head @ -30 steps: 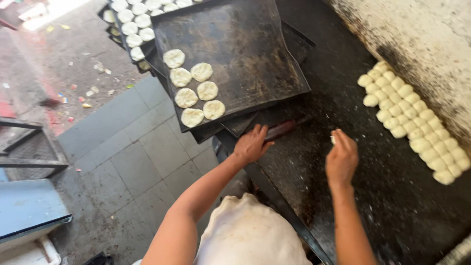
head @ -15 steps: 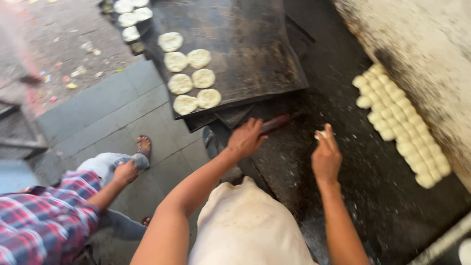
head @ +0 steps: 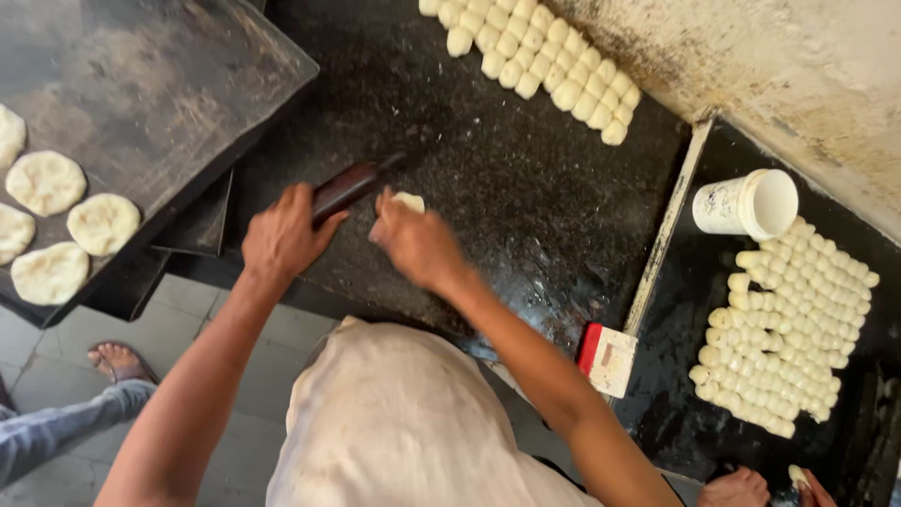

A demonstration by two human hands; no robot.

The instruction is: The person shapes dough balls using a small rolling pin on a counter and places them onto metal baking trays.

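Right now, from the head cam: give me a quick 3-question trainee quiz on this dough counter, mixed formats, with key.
1. True or false: the left hand grips a dark rolling pin on the black counter.
2. What does the right hand hold?
A. a white cup
B. a small piece of dough
C. a red-edged box
3. Fill in: the flattened dough rounds lie on a dark metal ____ at the left.

Key
1. True.
2. B, the piece of dough at its fingertips; the white cup stands apart, to the right.
3. tray.
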